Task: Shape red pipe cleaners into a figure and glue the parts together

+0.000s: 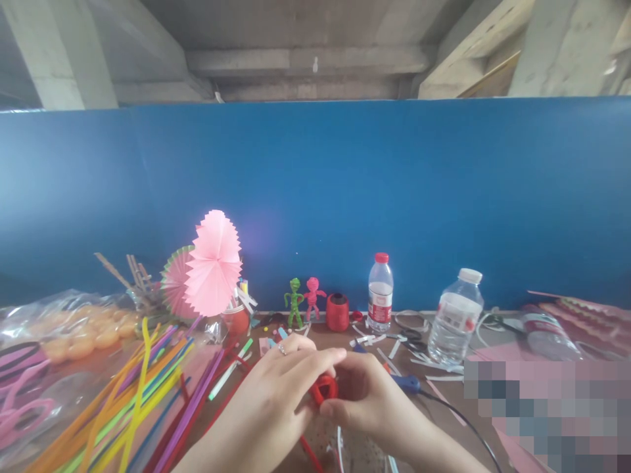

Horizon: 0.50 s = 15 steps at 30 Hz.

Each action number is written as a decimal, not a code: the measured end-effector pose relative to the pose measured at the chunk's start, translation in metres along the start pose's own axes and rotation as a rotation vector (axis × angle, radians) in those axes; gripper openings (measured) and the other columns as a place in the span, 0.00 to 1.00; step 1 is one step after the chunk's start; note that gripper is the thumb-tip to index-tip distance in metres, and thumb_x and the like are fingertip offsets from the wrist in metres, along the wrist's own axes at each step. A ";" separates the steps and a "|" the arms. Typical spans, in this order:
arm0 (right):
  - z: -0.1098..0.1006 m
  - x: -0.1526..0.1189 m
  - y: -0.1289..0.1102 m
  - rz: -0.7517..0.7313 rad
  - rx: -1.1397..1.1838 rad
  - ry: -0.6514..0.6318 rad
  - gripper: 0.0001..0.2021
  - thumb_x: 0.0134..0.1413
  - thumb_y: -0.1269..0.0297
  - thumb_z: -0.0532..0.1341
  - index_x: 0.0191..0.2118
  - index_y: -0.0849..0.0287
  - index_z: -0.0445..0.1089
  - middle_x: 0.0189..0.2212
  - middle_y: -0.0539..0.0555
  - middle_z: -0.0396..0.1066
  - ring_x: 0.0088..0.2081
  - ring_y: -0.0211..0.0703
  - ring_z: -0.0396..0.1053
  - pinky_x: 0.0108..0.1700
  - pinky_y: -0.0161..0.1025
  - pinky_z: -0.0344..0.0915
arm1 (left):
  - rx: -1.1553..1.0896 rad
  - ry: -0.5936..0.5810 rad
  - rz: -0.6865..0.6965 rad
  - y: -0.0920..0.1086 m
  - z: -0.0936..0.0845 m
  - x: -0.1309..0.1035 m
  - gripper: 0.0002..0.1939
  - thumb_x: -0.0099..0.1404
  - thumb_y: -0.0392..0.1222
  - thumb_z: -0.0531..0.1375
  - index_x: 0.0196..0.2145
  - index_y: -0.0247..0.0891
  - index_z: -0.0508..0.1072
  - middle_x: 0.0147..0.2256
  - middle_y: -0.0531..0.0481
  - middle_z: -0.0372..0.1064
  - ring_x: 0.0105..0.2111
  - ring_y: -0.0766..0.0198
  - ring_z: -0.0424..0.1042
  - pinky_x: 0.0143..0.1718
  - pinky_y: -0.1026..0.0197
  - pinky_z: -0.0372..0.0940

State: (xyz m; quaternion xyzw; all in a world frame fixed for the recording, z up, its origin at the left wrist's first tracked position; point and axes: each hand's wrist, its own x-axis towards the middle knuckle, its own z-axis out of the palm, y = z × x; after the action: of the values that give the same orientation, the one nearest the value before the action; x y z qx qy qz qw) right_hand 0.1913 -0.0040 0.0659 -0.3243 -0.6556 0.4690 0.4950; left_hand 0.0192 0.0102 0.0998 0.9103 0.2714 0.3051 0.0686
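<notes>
My left hand (pixel 279 387), with a ring on one finger, is closed around the left and upper side of a red pipe cleaner (pixel 324 391) bent into a loop. My right hand (pixel 372 394) pinches the loop from the right, thumb below and fingers curled above. A red strand hangs down beneath the hands. Part of the loop is hidden behind my fingers. Behind them stand a green pipe-cleaner figure (pixel 294 302) and a pink pipe-cleaner figure (pixel 313 297).
Colourful pipe cleaners (pixel 138 394) lie at left, near pink scissors (pixel 22 407) and a pink paper fan (pixel 214 266). A red pot (pixel 338 312), a red-capped bottle (pixel 380 295) and a white-capped bottle (pixel 453 322) stand behind. A blue-handled corded tool (pixel 407 383) lies right.
</notes>
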 end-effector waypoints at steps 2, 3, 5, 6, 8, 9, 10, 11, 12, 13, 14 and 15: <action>-0.003 -0.001 0.000 -0.098 -0.030 0.043 0.16 0.46 0.58 0.68 0.40 0.60 0.72 0.31 0.53 0.73 0.35 0.45 0.71 0.38 0.41 0.69 | -0.006 0.034 0.028 0.001 -0.004 -0.002 0.35 0.55 0.19 0.54 0.56 0.50 0.60 0.46 0.49 0.69 0.47 0.57 0.67 0.48 0.54 0.65; -0.005 -0.001 0.000 -0.170 -0.058 0.072 0.16 0.46 0.58 0.68 0.41 0.58 0.72 0.33 0.53 0.73 0.36 0.46 0.71 0.39 0.42 0.69 | -0.016 0.056 0.030 0.001 -0.007 -0.003 0.35 0.56 0.20 0.54 0.56 0.51 0.59 0.49 0.49 0.67 0.50 0.57 0.65 0.50 0.55 0.64; -0.008 -0.002 0.000 -0.339 -0.131 0.123 0.15 0.49 0.58 0.66 0.44 0.54 0.72 0.37 0.55 0.73 0.40 0.48 0.70 0.44 0.45 0.68 | -0.033 0.096 0.001 0.000 -0.013 -0.004 0.35 0.57 0.22 0.57 0.56 0.53 0.58 0.54 0.50 0.62 0.54 0.57 0.62 0.52 0.58 0.62; -0.010 -0.002 0.000 -0.420 -0.172 0.142 0.15 0.52 0.59 0.65 0.46 0.52 0.71 0.38 0.55 0.73 0.42 0.48 0.69 0.46 0.46 0.67 | -0.037 0.116 -0.023 -0.001 -0.016 -0.005 0.34 0.57 0.23 0.58 0.56 0.53 0.58 0.55 0.51 0.61 0.55 0.57 0.61 0.52 0.59 0.63; -0.012 -0.002 0.001 -0.531 -0.239 0.163 0.14 0.55 0.59 0.62 0.48 0.49 0.69 0.40 0.56 0.73 0.44 0.49 0.68 0.47 0.48 0.66 | -0.044 0.140 -0.063 -0.004 -0.020 -0.005 0.32 0.56 0.25 0.60 0.54 0.53 0.61 0.53 0.51 0.63 0.54 0.57 0.64 0.52 0.60 0.63; -0.013 -0.003 0.001 -0.559 -0.257 0.174 0.14 0.57 0.58 0.61 0.49 0.49 0.68 0.40 0.56 0.73 0.45 0.49 0.68 0.47 0.48 0.66 | -0.054 0.145 -0.068 -0.005 -0.021 -0.005 0.31 0.56 0.25 0.61 0.52 0.52 0.62 0.52 0.52 0.65 0.52 0.57 0.65 0.51 0.60 0.64; -0.013 -0.003 0.002 -0.571 -0.267 0.182 0.14 0.57 0.58 0.60 0.50 0.48 0.67 0.41 0.56 0.72 0.44 0.49 0.68 0.47 0.48 0.66 | -0.072 0.140 -0.070 -0.006 -0.022 -0.004 0.29 0.56 0.25 0.61 0.50 0.52 0.64 0.50 0.53 0.67 0.51 0.58 0.67 0.51 0.61 0.64; -0.013 -0.004 0.003 -0.568 -0.271 0.184 0.15 0.58 0.59 0.60 0.51 0.47 0.67 0.41 0.55 0.72 0.44 0.49 0.68 0.46 0.47 0.66 | -0.097 0.131 -0.066 -0.006 -0.022 -0.003 0.27 0.56 0.25 0.61 0.48 0.51 0.65 0.48 0.54 0.69 0.49 0.59 0.68 0.50 0.61 0.64; -0.012 -0.005 0.004 -0.560 -0.271 0.181 0.15 0.58 0.60 0.60 0.51 0.47 0.66 0.41 0.55 0.71 0.44 0.48 0.67 0.46 0.46 0.66 | -0.125 0.120 -0.062 -0.006 -0.021 -0.002 0.25 0.56 0.25 0.61 0.46 0.51 0.67 0.47 0.54 0.70 0.48 0.60 0.69 0.49 0.62 0.65; -0.011 -0.006 0.005 -0.553 -0.270 0.174 0.15 0.59 0.62 0.59 0.51 0.46 0.65 0.42 0.55 0.71 0.44 0.48 0.67 0.46 0.45 0.66 | -0.153 0.114 -0.060 -0.005 -0.021 -0.001 0.24 0.56 0.25 0.61 0.45 0.50 0.67 0.46 0.55 0.70 0.47 0.61 0.70 0.48 0.63 0.65; -0.011 -0.007 0.006 -0.547 -0.270 0.168 0.15 0.59 0.65 0.59 0.52 0.46 0.65 0.42 0.54 0.70 0.45 0.47 0.67 0.46 0.45 0.66 | -0.177 0.115 -0.057 -0.005 -0.020 0.000 0.22 0.56 0.25 0.61 0.44 0.49 0.68 0.45 0.55 0.71 0.46 0.61 0.70 0.47 0.63 0.65; -0.010 -0.008 0.007 -0.539 -0.268 0.163 0.16 0.59 0.68 0.58 0.52 0.46 0.64 0.43 0.54 0.70 0.45 0.46 0.67 0.47 0.44 0.66 | -0.196 0.122 -0.058 -0.004 -0.020 0.002 0.21 0.57 0.25 0.61 0.43 0.48 0.68 0.44 0.54 0.71 0.45 0.62 0.70 0.46 0.64 0.65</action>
State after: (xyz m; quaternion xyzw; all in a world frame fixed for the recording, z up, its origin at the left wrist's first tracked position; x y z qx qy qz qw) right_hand 0.2027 -0.0059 0.0576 -0.2379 -0.7319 0.2029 0.6055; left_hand 0.0071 0.0132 0.1153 0.8707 0.2699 0.3829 0.1494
